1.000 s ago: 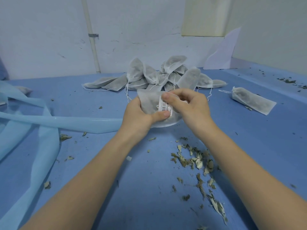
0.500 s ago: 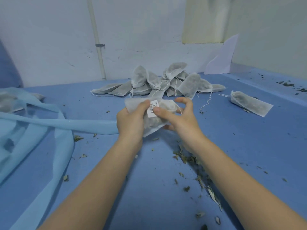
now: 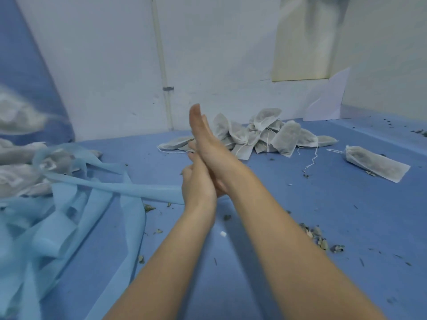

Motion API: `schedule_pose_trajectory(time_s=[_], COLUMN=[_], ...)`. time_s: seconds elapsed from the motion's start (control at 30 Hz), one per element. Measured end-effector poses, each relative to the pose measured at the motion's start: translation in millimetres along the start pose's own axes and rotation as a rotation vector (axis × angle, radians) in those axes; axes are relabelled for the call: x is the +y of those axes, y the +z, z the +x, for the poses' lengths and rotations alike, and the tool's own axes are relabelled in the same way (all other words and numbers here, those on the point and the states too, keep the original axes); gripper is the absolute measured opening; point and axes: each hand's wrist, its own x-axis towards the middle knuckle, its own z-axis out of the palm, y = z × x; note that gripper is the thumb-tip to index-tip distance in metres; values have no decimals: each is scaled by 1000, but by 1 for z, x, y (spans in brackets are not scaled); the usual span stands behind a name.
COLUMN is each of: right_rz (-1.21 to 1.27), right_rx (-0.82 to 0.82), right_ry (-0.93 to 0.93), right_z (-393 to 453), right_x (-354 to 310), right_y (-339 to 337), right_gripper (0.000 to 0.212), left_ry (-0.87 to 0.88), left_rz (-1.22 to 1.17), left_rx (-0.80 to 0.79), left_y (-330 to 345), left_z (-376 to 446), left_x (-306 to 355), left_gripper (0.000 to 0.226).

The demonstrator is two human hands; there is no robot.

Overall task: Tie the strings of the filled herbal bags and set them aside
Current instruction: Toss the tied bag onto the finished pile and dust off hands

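Note:
My right hand (image 3: pixel 208 144) stretches forward and to the left with straight fingers and holds nothing. My left hand (image 3: pixel 198 181) lies against its palm side, fingers relaxed, also holding nothing. A blurred grey herbal bag (image 3: pixel 20 116) shows at the far left edge, above the table. More filled bags (image 3: pixel 16 179) lie at the left among the blue strips. A heap of several filled white bags (image 3: pixel 284 135) with loose strings sits at the back by the wall. One more filled bag (image 3: pixel 376 163) lies alone at the right.
Long light-blue fabric strips (image 3: pixel 104 188) sprawl over the left of the blue table (image 3: pixel 323 204). Dried herb crumbs (image 3: pixel 316 236) are scattered by my right forearm. A white pipe (image 3: pixel 161 65) runs up the back wall.
Both hands held a labelled bag before; now neither holds it. My right hand has swung out to the left with straight fingers, and a blurred bag appears at the far left. The view has turned left.

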Motion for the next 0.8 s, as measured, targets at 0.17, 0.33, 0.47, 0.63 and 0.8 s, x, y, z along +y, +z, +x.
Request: schedule_pose_trajectory(time_s=[0.17, 0.33, 0.47, 0.63, 0.8], right_rz=[10, 246, 179, -154, -590], right_rx=[186, 389, 519, 618, 719], right_ry=[-39, -33, 29, 54, 46], right_z=[-10, -31, -50, -66, -55], right_x=[7, 23, 38, 59, 80], right_y=[-33, -92, -149, -211, -267], right_gripper=[92, 17, 19, 14, 19], left_ry=[3, -33, -40, -83, -56], left_rz=[94, 211, 346, 413, 471], left_rx=[-111, -221, -326, -412, -479], left_y=[22, 78, 125, 174, 211], left_z=[-8, -19, -29, -30, -21], left_x=[0, -18, -41, -57, -67], left_gripper=[48, 22, 13, 21, 23])
